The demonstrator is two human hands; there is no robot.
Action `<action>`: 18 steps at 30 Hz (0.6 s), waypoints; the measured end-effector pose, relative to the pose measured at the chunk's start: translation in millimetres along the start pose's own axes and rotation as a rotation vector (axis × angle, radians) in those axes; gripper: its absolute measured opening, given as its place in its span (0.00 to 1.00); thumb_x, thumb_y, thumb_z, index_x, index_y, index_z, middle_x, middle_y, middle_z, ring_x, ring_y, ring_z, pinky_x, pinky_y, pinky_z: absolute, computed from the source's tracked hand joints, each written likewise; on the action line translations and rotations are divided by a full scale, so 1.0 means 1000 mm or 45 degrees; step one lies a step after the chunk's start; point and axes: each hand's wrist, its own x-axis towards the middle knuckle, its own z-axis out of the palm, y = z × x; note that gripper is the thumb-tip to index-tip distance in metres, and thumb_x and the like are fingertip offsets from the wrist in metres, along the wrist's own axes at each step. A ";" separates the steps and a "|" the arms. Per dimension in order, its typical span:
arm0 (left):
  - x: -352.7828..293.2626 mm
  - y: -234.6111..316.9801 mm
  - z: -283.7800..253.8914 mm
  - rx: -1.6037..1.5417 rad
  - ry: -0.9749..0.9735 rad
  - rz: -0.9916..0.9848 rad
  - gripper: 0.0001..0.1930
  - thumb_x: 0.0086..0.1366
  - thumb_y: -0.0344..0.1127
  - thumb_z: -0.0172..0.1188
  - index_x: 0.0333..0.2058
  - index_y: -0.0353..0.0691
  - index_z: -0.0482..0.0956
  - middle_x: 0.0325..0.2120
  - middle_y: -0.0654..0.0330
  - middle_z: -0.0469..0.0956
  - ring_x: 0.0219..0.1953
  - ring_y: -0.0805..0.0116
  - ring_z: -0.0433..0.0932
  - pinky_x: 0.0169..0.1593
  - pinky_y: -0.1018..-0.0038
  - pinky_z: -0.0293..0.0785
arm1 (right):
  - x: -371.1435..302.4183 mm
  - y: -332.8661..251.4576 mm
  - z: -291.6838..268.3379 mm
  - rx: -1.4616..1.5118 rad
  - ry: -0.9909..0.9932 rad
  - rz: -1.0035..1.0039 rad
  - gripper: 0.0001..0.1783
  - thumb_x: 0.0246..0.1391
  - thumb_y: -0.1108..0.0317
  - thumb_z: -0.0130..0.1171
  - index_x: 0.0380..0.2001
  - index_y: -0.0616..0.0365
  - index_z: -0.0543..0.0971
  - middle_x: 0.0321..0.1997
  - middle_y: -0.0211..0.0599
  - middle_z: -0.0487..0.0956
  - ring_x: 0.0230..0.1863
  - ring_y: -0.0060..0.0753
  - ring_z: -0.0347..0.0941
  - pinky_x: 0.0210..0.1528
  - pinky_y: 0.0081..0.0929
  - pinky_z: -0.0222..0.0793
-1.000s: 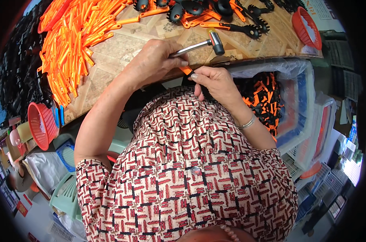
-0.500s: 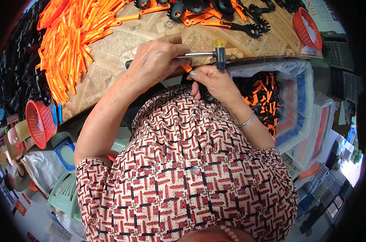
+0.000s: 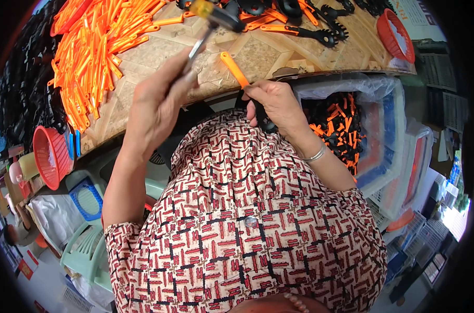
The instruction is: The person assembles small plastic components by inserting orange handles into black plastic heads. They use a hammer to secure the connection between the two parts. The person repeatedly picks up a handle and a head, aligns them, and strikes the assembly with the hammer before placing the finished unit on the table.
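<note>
My left hand (image 3: 158,96) is closed around the metal shaft of a small hammer (image 3: 217,15) with a black head and a yellow face, lifted over the table and a bit blurred. My right hand (image 3: 277,101) pinches a kitchen utensil at the table's near edge. Its orange handle (image 3: 233,68) points up and away over the tabletop, while its dark head hangs below my fingers, mostly hidden against my shirt. To the left lies a big heap of loose orange handles (image 3: 93,57).
Black utensils with orange handles (image 3: 299,32) lie along the table's far side. A red basket (image 3: 395,35) stands at the far right, another red basket (image 3: 51,156) at the left edge. Right of my lap, a plastic-lined crate (image 3: 386,133) holds finished-looking black and orange pieces. Black parts (image 3: 23,94) pile up far left.
My left hand has moved left and swung the hammer head up and away from the utensil. The orange handle now stands out from my right hand, which has barely moved.
</note>
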 end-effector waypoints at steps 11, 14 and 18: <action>-0.038 0.002 0.013 0.383 0.301 0.499 0.27 0.65 0.22 0.59 0.60 0.57 0.79 0.29 0.54 0.78 0.28 0.56 0.79 0.32 0.67 0.77 | 0.000 0.005 -0.001 0.030 -0.065 -0.045 0.14 0.66 0.66 0.56 0.34 0.68 0.80 0.20 0.37 0.81 0.18 0.24 0.75 0.22 0.22 0.70; -0.038 0.001 0.014 1.084 -0.030 0.388 0.29 0.61 0.19 0.60 0.60 0.54 0.79 0.28 0.56 0.78 0.25 0.60 0.78 0.30 0.67 0.76 | -0.002 -0.001 0.000 0.050 -0.054 0.006 0.14 0.66 0.66 0.57 0.34 0.68 0.80 0.20 0.37 0.80 0.17 0.24 0.74 0.22 0.23 0.70; -0.028 -0.011 0.011 0.776 0.319 0.557 0.29 0.63 0.23 0.61 0.61 0.61 0.78 0.23 0.59 0.72 0.22 0.62 0.76 0.27 0.62 0.72 | 0.001 -0.003 -0.001 -0.015 -0.084 0.004 0.14 0.67 0.65 0.57 0.34 0.68 0.80 0.20 0.36 0.80 0.17 0.24 0.74 0.21 0.21 0.71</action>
